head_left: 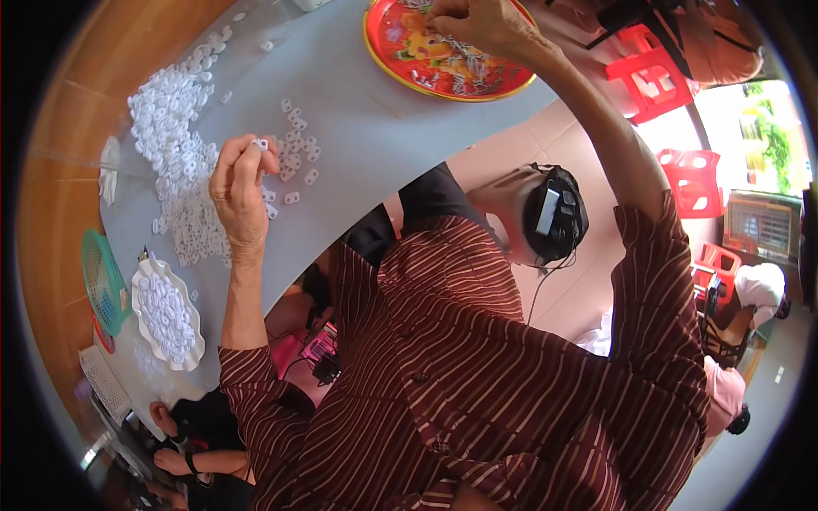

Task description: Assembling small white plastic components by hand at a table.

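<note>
Head view crops the red tray [394, 60] beneath the right hand [487, 24].

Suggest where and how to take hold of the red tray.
Probably by the lower yellow rim of the tray, two-handed, coming from the bottom of the view: the tray is broad and round, and that edge is uncovered. Keep it level; loose silvery pieces lie inside.

Small pieces [170, 115] are white; table [366, 136] is grey; tray [385, 54] is red, yellow-rimmed, floral; shirt [503, 375] is maroon with pale stripes; basket [98, 274] is green.
</note>
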The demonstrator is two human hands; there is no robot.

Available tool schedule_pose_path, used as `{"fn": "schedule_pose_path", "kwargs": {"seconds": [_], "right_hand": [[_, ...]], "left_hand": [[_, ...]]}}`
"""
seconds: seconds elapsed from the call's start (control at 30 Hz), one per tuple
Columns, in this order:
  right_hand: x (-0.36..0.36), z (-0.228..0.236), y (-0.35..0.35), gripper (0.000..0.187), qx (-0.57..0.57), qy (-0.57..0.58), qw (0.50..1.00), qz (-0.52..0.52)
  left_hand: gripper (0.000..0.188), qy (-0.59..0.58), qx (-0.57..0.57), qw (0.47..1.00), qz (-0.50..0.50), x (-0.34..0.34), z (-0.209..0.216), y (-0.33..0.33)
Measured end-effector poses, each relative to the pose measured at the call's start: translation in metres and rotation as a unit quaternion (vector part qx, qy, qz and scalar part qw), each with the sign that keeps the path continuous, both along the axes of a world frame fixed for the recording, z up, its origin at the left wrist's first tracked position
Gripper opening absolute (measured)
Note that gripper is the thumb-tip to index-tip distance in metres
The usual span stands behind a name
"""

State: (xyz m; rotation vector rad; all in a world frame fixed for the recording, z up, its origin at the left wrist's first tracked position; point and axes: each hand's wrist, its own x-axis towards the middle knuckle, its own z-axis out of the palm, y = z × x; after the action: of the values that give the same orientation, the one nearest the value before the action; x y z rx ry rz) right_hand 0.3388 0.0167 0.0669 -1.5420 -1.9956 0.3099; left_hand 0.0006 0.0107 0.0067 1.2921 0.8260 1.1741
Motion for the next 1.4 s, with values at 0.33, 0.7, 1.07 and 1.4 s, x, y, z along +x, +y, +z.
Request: {"fn": "schedule_pose_path", "kwargs": {"seconds": [0.33,0.7,1.07,1.4], "right_hand": [[0.002,-0.005,-0.012,0.014,-0.043,-0.141,0.989,0.003],[0.025,-0.034,0.021,0.016,0.004,-0.365,0.927,0.09],[-0.01,-0.022,0.019,0.016,0.001,-0.329,0.937,0.121],[-0.017,-0.012,0.016,0.012,-0.054,-0.176,0.983,0.002]], "left_hand": [[0.012,0.073,0.015,0.997,-0.012,0.002,-0.005,-0.006],[0.013,0.088,0.04,0.995,-0.019,0.009,-0.004,-0.005],[0.013,0.074,0.016,0.997,-0.023,0.008,-0.003,-0.006],[0.013,0.073,0.027,0.996,-0.03,0.007,-0.002,-0.008]]}}
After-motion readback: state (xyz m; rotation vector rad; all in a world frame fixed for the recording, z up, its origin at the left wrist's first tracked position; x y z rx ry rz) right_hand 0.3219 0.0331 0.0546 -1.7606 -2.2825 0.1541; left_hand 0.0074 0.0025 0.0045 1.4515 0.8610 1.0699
